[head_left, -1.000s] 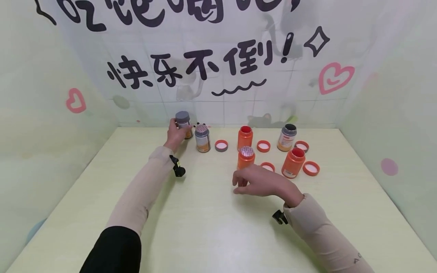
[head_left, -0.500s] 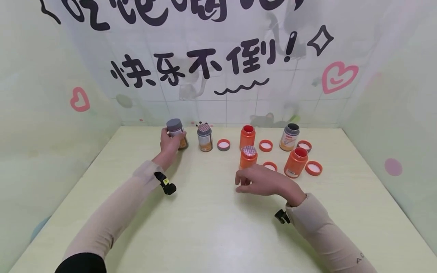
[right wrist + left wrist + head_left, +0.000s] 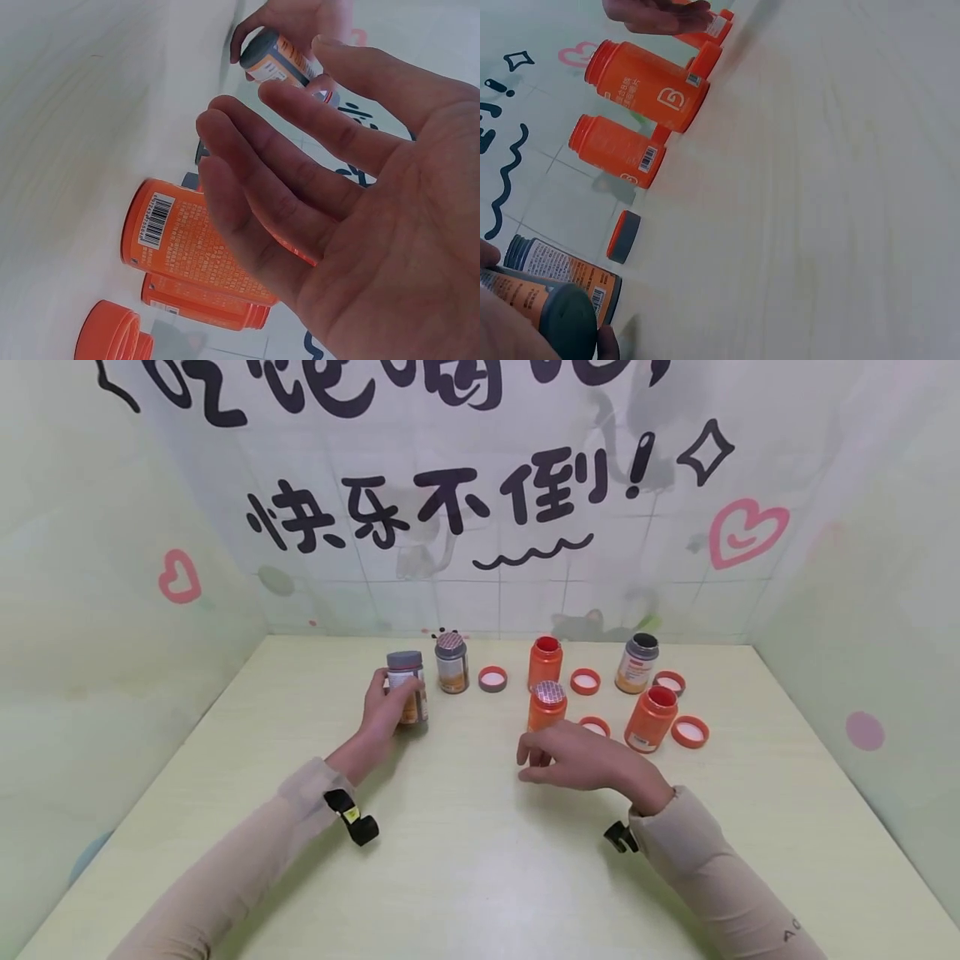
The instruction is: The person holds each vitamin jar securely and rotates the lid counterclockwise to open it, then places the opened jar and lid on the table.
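My left hand (image 3: 381,717) grips a capped grey bottle (image 3: 415,710) with an orange-and-white label, fingers and thumb around its sides. In the left wrist view the dark base of this bottle (image 3: 571,321) shows, so it seems raised off the table. Behind it stands a similar grey bottle (image 3: 452,668) with a foil seal and no lid. My right hand (image 3: 588,756) hovers with loosely bent fingers, holding nothing, as the right wrist view confirms. Just beyond its fingers is an orange bottle (image 3: 547,706) with a foil seal, its lower part hidden by the hand.
Two uncapped orange bottles (image 3: 544,668) (image 3: 649,722) and an uncapped grey bottle (image 3: 636,667) stand to the right. Several lids, among them a grey-rimmed lid (image 3: 492,679) and an orange lid (image 3: 689,732), lie among them. A printed wall sheet (image 3: 465,602) closes off the table's back.
My left hand has brought the capped grey bottle from the back wall toward me, and its tilt has straightened. The right hand has stayed in place.
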Demonstrator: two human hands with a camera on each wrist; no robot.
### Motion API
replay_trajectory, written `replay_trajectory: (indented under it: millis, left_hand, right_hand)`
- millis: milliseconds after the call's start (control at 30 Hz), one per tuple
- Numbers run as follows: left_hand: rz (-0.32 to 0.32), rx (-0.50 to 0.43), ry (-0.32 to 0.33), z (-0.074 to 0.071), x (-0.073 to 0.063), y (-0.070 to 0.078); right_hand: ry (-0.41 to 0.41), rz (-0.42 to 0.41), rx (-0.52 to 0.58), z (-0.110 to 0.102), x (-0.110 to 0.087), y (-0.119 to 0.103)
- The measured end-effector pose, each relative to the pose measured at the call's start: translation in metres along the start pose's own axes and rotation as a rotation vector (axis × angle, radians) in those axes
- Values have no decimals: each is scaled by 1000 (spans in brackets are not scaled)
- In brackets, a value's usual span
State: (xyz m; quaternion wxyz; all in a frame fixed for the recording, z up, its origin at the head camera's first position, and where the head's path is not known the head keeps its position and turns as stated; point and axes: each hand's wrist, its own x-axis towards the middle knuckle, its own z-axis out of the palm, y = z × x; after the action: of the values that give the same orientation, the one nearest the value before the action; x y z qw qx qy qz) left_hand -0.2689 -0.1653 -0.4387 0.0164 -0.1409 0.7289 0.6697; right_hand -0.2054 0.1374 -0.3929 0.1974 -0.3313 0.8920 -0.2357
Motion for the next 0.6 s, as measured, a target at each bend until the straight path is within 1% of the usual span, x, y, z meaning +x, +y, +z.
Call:
replay_trajectory:
  millis: [100, 167, 300, 467, 600]
  left_hand:
    - [-5, -9, -66, 4, -8, -2]
    - [9, 0, -115, 6, -12, -5]
    - [53, 45, -208, 12, -20, -9]
    - [83, 104, -312, 20, -32, -10]
    - [113, 131, -446, 27, -39, -10]
  right_hand:
    - [3, 2, 3, -1, -1, -1]
    - [5, 8, 7, -1, -1, -2]
    - [11, 23, 15, -2, -1, -2]
    - [37, 28, 26, -2, -1, -2]
    - [92, 38, 40, -5, -2, -5]
